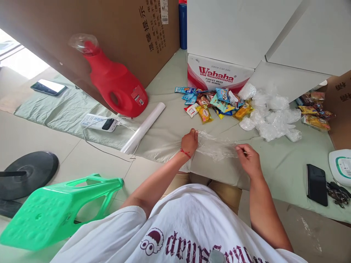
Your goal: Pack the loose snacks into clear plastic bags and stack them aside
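Note:
A sheet of clear plastic film (216,148) stretches between my two hands, crumpled and see-through. My left hand (189,141) pinches its left end, and a red string is round that wrist. At the other end, my right hand (249,159) pinches the film between thumb and fingers. Beyond the film lies a heap of small wrapped snacks (205,114) in blue, yellow, red and green packets. To the right of that heap is a pile of clear, crumpled plastic wrapping (274,117); whether anything is inside I cannot tell.
A Wahaha carton (219,75) stands behind the snacks. On the left are a red jug (117,84), a white roll (144,128), a power bank (100,123) with a cable, and a green stool (41,212). A black phone (316,184) and keys (338,193) lie right.

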`<state>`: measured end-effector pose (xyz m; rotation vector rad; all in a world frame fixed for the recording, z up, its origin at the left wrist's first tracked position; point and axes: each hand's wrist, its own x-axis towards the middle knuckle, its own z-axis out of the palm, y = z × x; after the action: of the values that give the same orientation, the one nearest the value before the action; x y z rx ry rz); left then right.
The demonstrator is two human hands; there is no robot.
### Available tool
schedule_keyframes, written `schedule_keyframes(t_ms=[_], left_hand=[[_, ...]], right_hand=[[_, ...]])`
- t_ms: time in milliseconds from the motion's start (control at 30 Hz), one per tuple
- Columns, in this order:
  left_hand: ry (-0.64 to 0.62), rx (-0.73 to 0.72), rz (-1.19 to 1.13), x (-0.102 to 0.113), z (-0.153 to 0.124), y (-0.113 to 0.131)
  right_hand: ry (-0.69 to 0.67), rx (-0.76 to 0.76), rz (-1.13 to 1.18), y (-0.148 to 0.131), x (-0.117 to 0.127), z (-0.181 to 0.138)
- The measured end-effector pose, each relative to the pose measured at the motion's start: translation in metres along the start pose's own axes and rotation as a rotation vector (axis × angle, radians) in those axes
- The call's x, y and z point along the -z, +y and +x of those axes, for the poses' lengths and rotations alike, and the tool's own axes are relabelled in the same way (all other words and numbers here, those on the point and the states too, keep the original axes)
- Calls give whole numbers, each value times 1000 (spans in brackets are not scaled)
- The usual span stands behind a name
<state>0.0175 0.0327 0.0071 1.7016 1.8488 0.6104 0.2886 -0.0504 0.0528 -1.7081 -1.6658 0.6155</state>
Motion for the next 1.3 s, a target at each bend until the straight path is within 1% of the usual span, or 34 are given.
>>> schedule_keyframes(t_ms=[67, 100, 133, 167, 200, 233, 300, 400, 467, 533, 600, 667, 700, 767, 800, 833, 867, 900, 1033, 1100, 1133, 1167, 1200, 1300], left_hand=[[-8, 11, 8, 2, -1, 2], [-15, 15, 11, 2, -1, 2], [-22, 18, 10, 3, -1, 3], [-27, 23, 5, 4, -1, 3], [-28, 28, -7, 4, -1, 3], [-25, 31, -23, 5, -1, 2], [-6, 30, -52, 6, -1, 0], [31, 17, -78, 7, 1, -3], [44, 15, -78, 7, 1, -5], [46, 14, -64, 8, 1, -5], [41, 15, -29, 9, 1, -4], [26, 23, 20, 9, -1, -2], [15, 28, 46, 10, -2, -1], [-5, 31, 87, 10, -3, 2], [-10, 31, 102, 10, -4, 3], [-14, 31, 115, 10, -5, 4], [-13, 33, 125, 10, -5, 5], [-11, 36, 132, 10, -6, 6], [-5, 37, 129, 9, -7, 6], [2, 32, 110, 8, -7, 5], [7, 31, 97, 8, -7, 4], [13, 34, 82, 8, -7, 3], [19, 40, 64, 8, -6, 3], [33, 83, -50, 9, -4, 3]], right_hand=[[-208, 135, -3, -6, -9, 1], [-303, 178, -5, -8, -14, 1], [-374, 202, -4, -10, -19, 1], [-408, 216, -1, -11, -22, 1], [-407, 228, 5, -12, -24, 0], [-376, 243, 12, -13, -24, -1], [-265, 289, 30, -13, -17, -6], [-130, 349, 20, -4, 4, -21], [-76, 358, -17, 10, 19, -35], [-63, 340, -61, 27, 28, -50], [-91, 313, -114, 43, 33, -64], [-108, 250, -141, 51, 36, -73], [-85, 203, -129, 52, 37, -74], [37, 114, -70, 44, 37, -70], [101, 95, -44, 37, 36, -65], [134, 101, -32, 28, 33, -57], [128, 128, -36, 19, 28, -48], [82, 164, -54, 10, 20, -38], [-225, 306, -132, -20, -25, 4], [-367, 391, -178, -30, -44, 18], [-422, 434, -208, -35, -49, 22], [-450, 470, -244, -40, -52, 24], [-447, 500, -282, -46, -53, 22], [-339, 564, -392, -63, -48, 3]])
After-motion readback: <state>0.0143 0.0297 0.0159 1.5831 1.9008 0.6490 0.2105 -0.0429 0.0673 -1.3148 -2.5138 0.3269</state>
